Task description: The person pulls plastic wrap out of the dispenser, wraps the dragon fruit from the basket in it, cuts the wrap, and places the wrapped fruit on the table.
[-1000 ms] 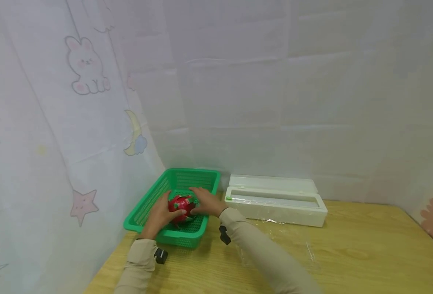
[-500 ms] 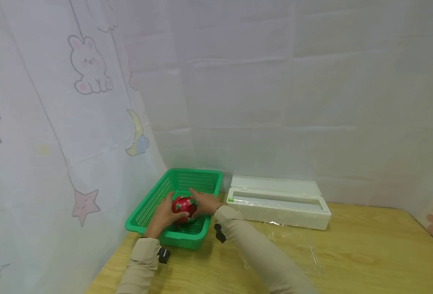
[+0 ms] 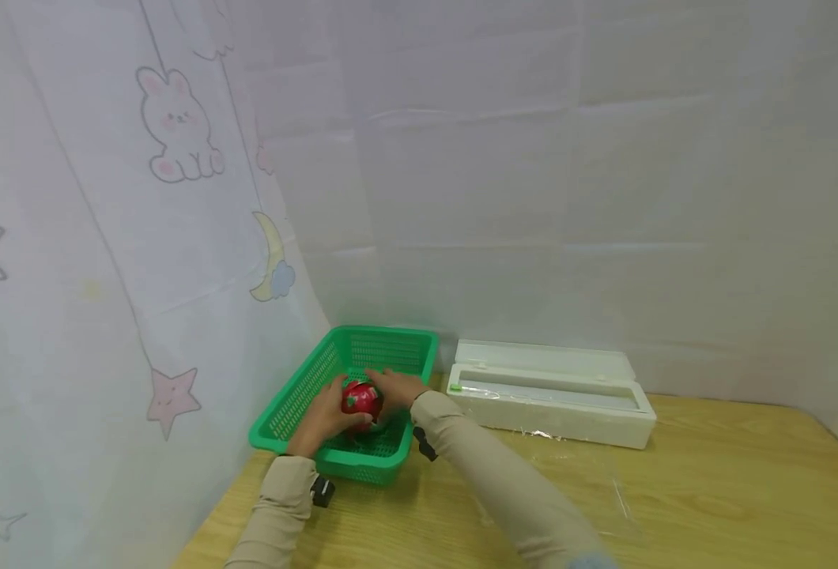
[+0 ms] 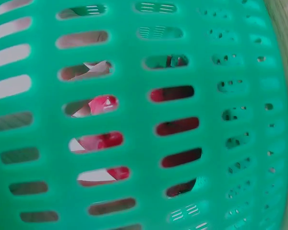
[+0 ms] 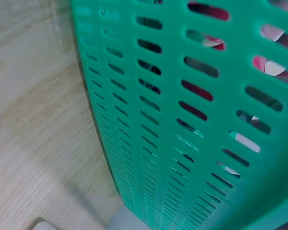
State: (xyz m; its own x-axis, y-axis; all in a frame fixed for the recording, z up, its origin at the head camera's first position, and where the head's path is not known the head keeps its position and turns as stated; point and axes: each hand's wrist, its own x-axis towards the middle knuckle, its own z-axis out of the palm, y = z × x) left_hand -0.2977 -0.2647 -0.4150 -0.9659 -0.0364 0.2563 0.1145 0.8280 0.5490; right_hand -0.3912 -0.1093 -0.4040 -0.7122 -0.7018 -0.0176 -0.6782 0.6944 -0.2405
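In the head view, a red dragon fruit (image 3: 360,397) with green scales sits inside a green plastic basket (image 3: 294,395). My left hand (image 3: 325,416) holds its left side, the thumb lying across the near face. From the right, my right hand (image 3: 394,389) grips the fruit and covers much of that side. Both wrist views look through the slotted basket wall. Red skin of the dragon fruit (image 4: 110,140) shows through the slots in the left wrist view. Patches of the dragon fruit (image 5: 197,90) also show in the right wrist view; the hands are mostly hidden there.
Right of the basket stands a long white cling film dispenser box (image 3: 568,423), its lid (image 3: 543,359) raised at the back. Clear plastic film (image 3: 590,482) spreads over the wooden table (image 3: 732,490) before it. A patterned curtain (image 3: 462,174) hangs behind.
The whole head view has shifted, so the scene sits slightly further right. My right hand has moved left against the dragon fruit and covers more of it. The left hand keeps its hold.
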